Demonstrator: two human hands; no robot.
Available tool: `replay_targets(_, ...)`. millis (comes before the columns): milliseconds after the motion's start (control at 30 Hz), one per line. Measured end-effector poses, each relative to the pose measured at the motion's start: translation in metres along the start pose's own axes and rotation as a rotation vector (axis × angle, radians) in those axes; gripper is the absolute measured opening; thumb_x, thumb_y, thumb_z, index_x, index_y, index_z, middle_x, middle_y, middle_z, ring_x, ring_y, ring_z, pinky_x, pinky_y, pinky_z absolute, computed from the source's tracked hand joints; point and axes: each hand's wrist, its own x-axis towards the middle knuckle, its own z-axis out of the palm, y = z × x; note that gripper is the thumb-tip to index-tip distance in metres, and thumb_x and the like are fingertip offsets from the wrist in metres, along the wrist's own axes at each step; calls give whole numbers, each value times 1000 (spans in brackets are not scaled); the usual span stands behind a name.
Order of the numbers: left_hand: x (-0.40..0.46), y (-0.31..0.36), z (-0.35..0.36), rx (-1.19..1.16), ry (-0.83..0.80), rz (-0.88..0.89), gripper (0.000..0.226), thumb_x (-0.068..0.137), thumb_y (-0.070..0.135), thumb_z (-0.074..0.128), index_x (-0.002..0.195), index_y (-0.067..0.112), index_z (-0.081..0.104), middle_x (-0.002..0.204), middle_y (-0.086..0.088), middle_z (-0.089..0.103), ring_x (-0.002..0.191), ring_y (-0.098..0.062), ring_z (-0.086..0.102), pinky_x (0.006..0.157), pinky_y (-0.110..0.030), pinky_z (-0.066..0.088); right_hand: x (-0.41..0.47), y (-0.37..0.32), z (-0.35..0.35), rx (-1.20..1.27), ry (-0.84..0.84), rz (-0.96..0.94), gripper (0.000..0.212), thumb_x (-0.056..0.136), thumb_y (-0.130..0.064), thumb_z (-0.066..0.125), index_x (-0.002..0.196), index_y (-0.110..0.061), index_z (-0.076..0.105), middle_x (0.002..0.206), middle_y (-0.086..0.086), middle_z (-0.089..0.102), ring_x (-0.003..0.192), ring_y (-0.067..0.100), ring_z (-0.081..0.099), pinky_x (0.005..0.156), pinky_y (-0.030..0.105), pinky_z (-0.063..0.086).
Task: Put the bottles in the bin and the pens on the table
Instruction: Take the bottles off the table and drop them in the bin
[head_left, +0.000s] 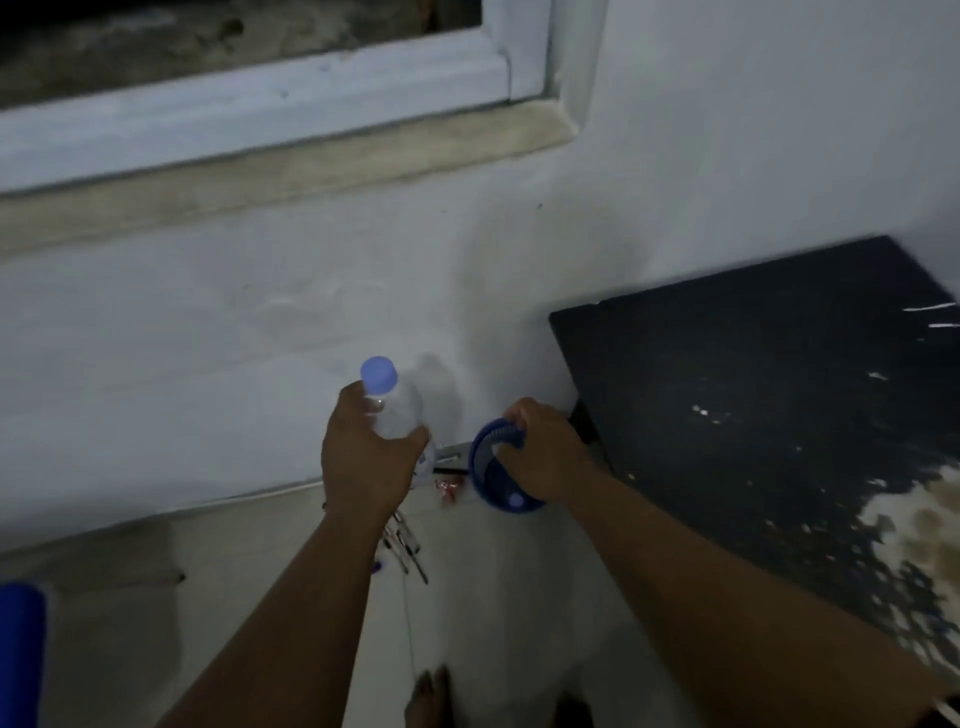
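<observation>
My left hand (371, 457) is wrapped tight around a clear plastic bottle (392, 410) with a pale blue cap (379, 375), holding it upright in the air in front of the white wall (260, 322). My right hand (545, 452) is closed on the handle of a blue round-lidded bottle (493, 467), just beside the first. Below my left wrist, several pens (408, 545) lie on the pale floor (493, 597). The dark table (779, 389) stands to my right, against the wall.
</observation>
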Motion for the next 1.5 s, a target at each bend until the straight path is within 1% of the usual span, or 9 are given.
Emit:
replay_targets(233,70,-117,94,-88,-37,26,56,77,14,87,105,44,48,99,24,61,87,12,60,69,4,39,124,116,129,-18,-170,405,49,99,-23,58,146,-17,43,146,9,48,123,31,55,87,33,47)
replay_targets(333,93,-164,145,-77,-62,103,57,75,12,87,97,46,48,96,16,65,83,4,65,71,-2,44,160,174,172,-51,-210,504,59,98,-31,58,153,-18,39,155,11,41,135,34,47,106,39,44)
replay_targets(467,112,-225,207,-43,-169,144,55,65,25,90,111,26,59,106,0,68,93,-11,67,75,-19,52,193,244,229,-116,-201,553,49,101,-31,50,146,-14,46,147,16,49,126,36,53,99,39,45)
replay_targets(633,114,-283,278,28,-303,163,58,70,17,89,119,13,59,103,12,60,79,2,56,66,3,39,206,304,284,-159,-166,511,37,99,-27,52,131,-10,55,134,14,56,108,31,58,89,34,47)
replay_targets(800,119,-329,336,86,-273,122,52,76,18,80,123,17,56,115,-2,68,102,-20,65,87,-40,57,214,329,315,-102,-65,515,45,91,-24,59,135,-13,55,129,11,60,109,31,61,82,30,48)
replay_targets(900,122,-343,361,95,-253,83,51,77,14,78,123,14,55,115,-8,68,100,-24,64,79,-37,55,219,333,324,-61,-14,545,50,88,-22,62,135,-8,53,128,13,59,108,33,62,80,31,49)
replay_targets(1100,124,-355,376,147,-383,56,74,71,12,85,134,14,47,123,-12,64,105,-24,62,78,-30,48,222,341,325,-66,-19,553,47,86,-21,66,130,-7,58,125,12,63,105,32,64,77,28,46)
replay_targets(1233,126,-349,359,201,-465,48,94,64,15,92,144,17,42,136,-13,59,121,-28,59,87,-33,52,217,333,318,-117,-49,514,48,88,-28,62,134,-15,55,131,9,59,111,32,62,90,36,53)
replay_targets(1500,108,-356,258,340,-379,-75,79,75,24,86,144,25,48,141,-6,56,107,-20,57,85,-25,40,196,295,307,-140,-116,483,53,84,-28,60,136,-25,52,133,11,57,110,36,60,95,42,53)
